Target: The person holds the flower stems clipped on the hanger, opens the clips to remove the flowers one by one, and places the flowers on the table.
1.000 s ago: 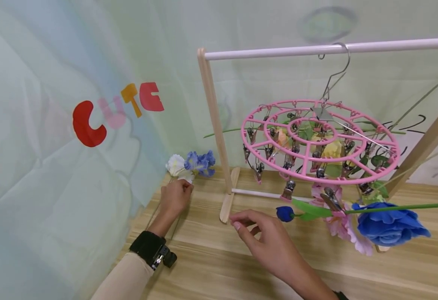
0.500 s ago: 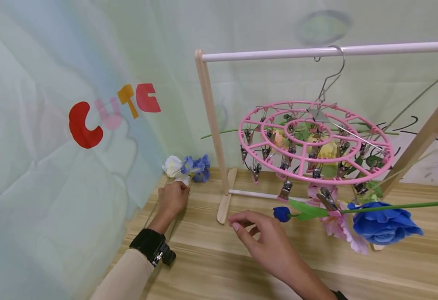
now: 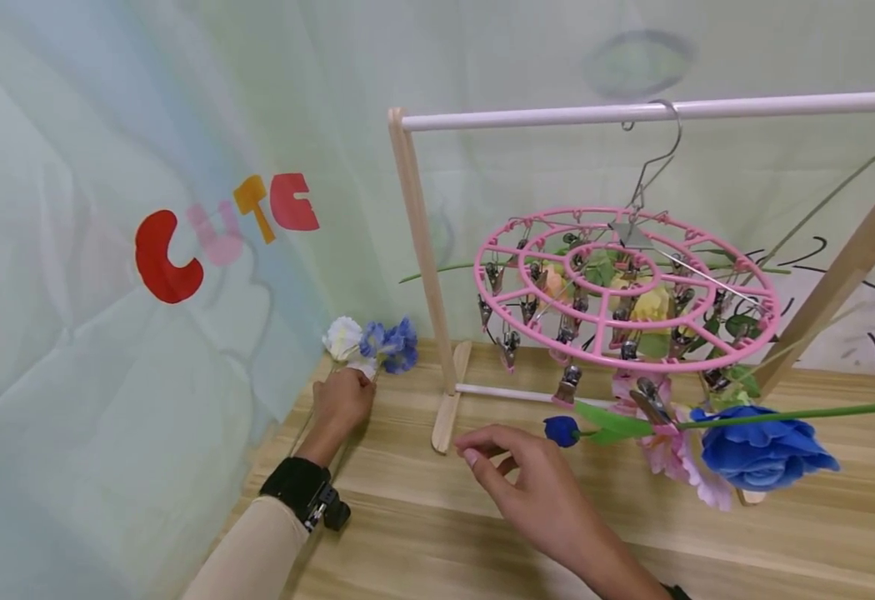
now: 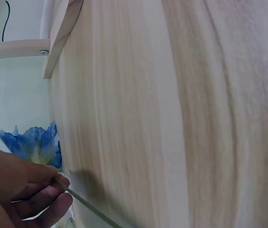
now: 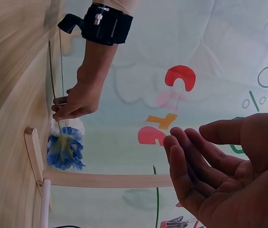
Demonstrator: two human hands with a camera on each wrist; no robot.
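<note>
Head view: my left hand [image 3: 342, 402] pinches the thin stem of the blue and white artificial flower [image 3: 374, 343] at the tabletop's [image 3: 437, 533] far left edge, by the curtain [image 3: 107, 333]. Vs 0.5 s ago it sits about where it was; flower barely shifted. My right hand [image 3: 535, 483] hovers over the tabletop, fingers loosely curled, holding nothing, near the blue bud [image 3: 562, 430] clipped under the pink round clip hanger [image 3: 625, 287], which hangs on the wooden rack [image 3: 415, 250]. Little change there.

Left wrist view: fingers [image 4: 39, 199] curl round the green stem [image 4: 89, 205]; blue petals just beyond.

Right wrist view: right hand [image 5: 229, 175] open, palm empty; left hand [image 5: 77, 102] grips the stem [image 5: 52, 71] lying along the tabletop.
</note>
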